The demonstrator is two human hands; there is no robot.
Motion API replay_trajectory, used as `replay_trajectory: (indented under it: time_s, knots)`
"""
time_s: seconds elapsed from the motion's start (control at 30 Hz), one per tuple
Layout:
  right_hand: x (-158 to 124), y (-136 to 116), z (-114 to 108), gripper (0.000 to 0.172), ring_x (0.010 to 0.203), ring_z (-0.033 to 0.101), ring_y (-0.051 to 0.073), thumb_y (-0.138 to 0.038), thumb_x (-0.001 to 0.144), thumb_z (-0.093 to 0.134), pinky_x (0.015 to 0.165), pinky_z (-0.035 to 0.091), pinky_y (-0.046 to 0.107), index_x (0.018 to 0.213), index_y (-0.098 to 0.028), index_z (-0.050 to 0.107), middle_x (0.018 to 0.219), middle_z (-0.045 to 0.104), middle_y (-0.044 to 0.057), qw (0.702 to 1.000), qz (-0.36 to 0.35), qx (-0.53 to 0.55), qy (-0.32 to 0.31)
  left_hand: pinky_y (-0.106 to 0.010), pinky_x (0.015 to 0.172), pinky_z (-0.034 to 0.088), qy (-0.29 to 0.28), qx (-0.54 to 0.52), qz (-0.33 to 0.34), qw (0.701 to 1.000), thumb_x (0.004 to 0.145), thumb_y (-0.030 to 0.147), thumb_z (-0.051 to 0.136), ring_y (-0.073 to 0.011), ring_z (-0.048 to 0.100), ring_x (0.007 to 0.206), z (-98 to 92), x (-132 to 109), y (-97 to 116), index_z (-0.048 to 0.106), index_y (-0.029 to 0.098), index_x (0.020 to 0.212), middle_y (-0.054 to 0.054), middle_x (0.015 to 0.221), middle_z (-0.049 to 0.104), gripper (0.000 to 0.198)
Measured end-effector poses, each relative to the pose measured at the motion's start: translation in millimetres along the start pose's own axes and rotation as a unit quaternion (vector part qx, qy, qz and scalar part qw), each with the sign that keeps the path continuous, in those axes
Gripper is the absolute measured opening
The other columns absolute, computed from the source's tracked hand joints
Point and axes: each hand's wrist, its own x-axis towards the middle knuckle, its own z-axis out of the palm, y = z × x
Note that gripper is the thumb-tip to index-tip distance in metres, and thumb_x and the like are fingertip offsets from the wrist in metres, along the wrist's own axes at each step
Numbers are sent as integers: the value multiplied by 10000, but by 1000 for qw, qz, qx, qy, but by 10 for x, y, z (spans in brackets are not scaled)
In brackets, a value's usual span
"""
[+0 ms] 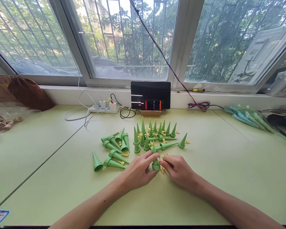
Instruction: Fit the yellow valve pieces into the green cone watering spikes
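Note:
My left hand is closed around a green plastic cone spike, which stands upright on the table with its tip up. At the spike's right side, my right hand pinches its thumb and finger together; whatever is between them is hidden. Small yellow valve pieces lie just under the right fingertips. Beyond the hands stands a cluster of upright green spikes, several with yellow valves sticking out sideways. Left of my left hand, more green spikes lie in a loose pile, with yellow pieces among them.
A phone showing a timer leans against a black tablet at the back. A power strip with cables lies left of it. Green and blue plastic bags are at the right, a brown bag at the left.

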Motion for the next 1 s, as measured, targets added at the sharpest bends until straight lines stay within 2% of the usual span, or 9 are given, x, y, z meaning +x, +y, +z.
replay_trajectory:
  time_s: [0.2,0.47,1.0]
  knots:
    - [6,2,-1,419,530,376,121,-337,1039,442,544,278,275,646,-221,357,580,466,-33,1000,-4,-1,-1,-226,553,404,10,-2,4,1000,861,184,603,-96,516,559,14,-5,-12,568,230,1263,-25,954,602,406]
    - [7,-1,-4,407,541,357,126,-344,1036,430,560,262,276,667,-226,305,592,425,-38,1000,10,9,-12,-226,557,411,3,6,-1,1000,848,165,613,-100,519,576,11,-7,-4,558,226,1269,-26,964,599,429]
    - [2,-6,0,396,545,349,126,-332,1042,418,566,246,273,677,-222,315,593,420,-40,1000,16,15,-23,-239,585,410,-18,6,-9,1000,871,188,620,-96,518,594,7,-8,-6,539,225,1286,-22,985,575,424]
